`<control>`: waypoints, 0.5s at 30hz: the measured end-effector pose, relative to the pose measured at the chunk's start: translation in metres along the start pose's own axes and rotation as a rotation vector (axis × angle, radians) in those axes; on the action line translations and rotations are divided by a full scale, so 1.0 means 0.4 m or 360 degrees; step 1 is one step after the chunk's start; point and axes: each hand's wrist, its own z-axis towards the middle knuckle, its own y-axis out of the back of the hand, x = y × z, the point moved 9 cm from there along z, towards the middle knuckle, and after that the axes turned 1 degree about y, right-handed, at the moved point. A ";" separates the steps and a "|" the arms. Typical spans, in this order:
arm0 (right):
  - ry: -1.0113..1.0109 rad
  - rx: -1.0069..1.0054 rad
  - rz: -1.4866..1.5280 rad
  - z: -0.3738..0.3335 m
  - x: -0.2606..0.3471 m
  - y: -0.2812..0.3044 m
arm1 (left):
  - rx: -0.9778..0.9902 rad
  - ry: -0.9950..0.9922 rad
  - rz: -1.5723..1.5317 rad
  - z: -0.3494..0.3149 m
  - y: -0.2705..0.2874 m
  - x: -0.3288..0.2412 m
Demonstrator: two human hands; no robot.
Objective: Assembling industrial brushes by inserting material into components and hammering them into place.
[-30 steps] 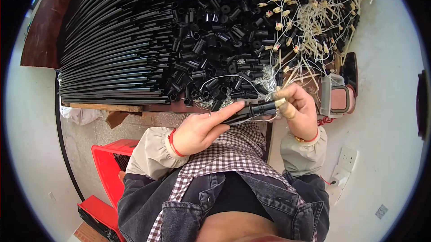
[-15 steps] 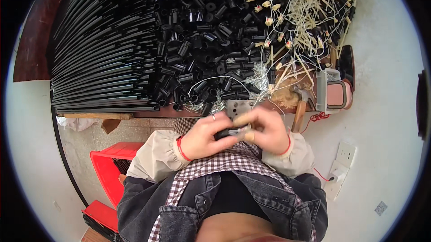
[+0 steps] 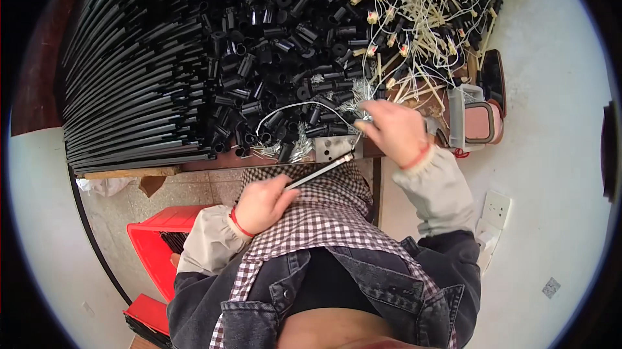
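My left hand [image 3: 262,205] is closed around the lower end of a slim dark tube [image 3: 319,173] with a bright shine along it. The tube slants up to the right above my checked apron, and its far tip shows a small pale fitting. My right hand [image 3: 396,130] is at the bench edge, beside a heap of small silvery metal pins [image 3: 363,93]. Its thumb and forefinger are apart, with nothing visible between them. A metal plate with holes [image 3: 329,149] sits at the bench edge, just beyond the tube's tip.
Long black tubes [image 3: 136,103] fill the bench's left side. Short black sleeves [image 3: 246,64] lie heaped in the middle, white-wired parts [image 3: 427,18] at back right. A pink-and-grey container [image 3: 483,122] and a partly covered hammer [image 3: 437,130] are at right. A red crate [image 3: 146,232] stands lower left.
My hands were together over the dark piece; now they are apart. My right hand has moved up and right to the metal pins. My left hand has moved left, keeping the tube.
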 end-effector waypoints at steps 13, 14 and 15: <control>-0.0919 0.0262 0.3295 -0.101 0.053 -0.076 | -0.0369 -0.0290 0.0226 0.036 0.060 -0.075; -0.0959 0.0263 0.3447 -0.106 0.070 -0.069 | -0.0324 -0.0249 0.0343 0.035 0.056 -0.078; -0.0983 0.0194 0.3432 -0.109 0.068 -0.058 | -0.0276 -0.0220 0.0449 0.033 0.051 -0.082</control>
